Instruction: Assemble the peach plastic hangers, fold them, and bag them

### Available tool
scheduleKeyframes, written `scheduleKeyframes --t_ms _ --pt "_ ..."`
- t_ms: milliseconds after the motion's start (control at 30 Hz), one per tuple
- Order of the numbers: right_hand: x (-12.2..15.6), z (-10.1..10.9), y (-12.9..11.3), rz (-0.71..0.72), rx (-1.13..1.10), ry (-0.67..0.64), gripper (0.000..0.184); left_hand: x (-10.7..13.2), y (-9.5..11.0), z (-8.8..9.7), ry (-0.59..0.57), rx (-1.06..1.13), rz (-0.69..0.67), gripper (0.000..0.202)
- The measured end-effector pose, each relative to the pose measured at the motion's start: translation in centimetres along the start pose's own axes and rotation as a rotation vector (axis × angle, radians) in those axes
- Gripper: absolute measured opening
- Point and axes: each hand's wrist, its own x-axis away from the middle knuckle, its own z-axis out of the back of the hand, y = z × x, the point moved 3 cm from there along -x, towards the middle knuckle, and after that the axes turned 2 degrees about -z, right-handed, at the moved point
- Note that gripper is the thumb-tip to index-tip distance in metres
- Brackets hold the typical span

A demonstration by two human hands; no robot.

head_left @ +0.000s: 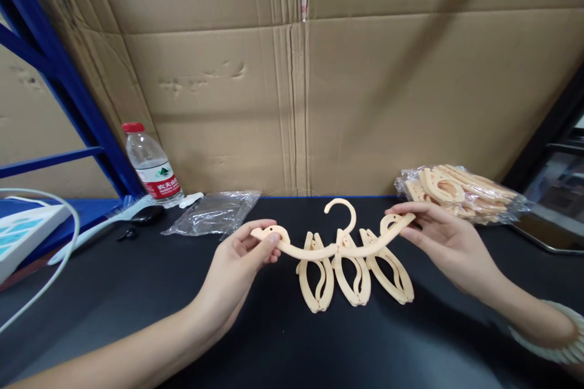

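A cream plastic folding hanger (306, 251) is spread out in the air between my two hands, its hook pointing up and its arms curving outward. My left hand (246, 249) pinches the left arm's end between thumb and fingers. The right arm's tip is gripped by my right hand (442, 240). Below and behind it, three folded hangers of the same kind lie side by side on the black table: a left one (306, 295), a middle one (358, 298) and a right one (401, 292). The held hanger partly covers their upper ends.
At the back right lies a clear bag of folded hangers (460, 191), with a phone-like dark slab (547, 232) beside it. An empty-looking plastic bag (214, 213) and a water bottle (155, 170) are back left. A white cable (68, 249) loops at left; cardboard (228, 103) walls the back.
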Motion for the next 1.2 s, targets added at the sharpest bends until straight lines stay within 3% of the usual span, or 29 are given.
scheduleKeyframes --t_ms 167,267,400,500,833,1000,1200 --pt "1.9 -2.3 -1.6 -0.164 -0.32 0.004 0.032 1.1 -0.2 -1.1 -0.111 -0.042 0.049 0.028" --pt "3.4 -4.1 -2.7 -0.24 -0.388 -0.162 0.025 2.1 -0.6 -1.8 -0.189 -0.066 0.086 0.024" --pt "5.2 -5.7 -4.2 -0.242 -0.186 -0.491 0.019 2.9 -0.9 -2.4 -0.252 -0.069 0.094 0.023" --pt "5.6 -6.0 -5.2 -0.168 -0.023 -0.588 0.031 3.1 -0.8 -2.6 -0.296 -0.083 0.075 0.023" --pt "6.0 -5.2 -3.4 -0.142 0.231 -0.529 0.037 3.7 -0.4 -2.9 -0.402 -0.087 0.011 0.016" --pt "6.1 -5.1 -4.0 -0.015 0.279 -0.462 0.038 4.0 -0.4 -2.8 -0.405 -0.108 0.019 0.017" --pt "5.8 -5.4 -5.7 0.006 0.231 -0.583 0.035 3.6 -0.7 -3.1 -0.442 -0.132 0.075 0.023"
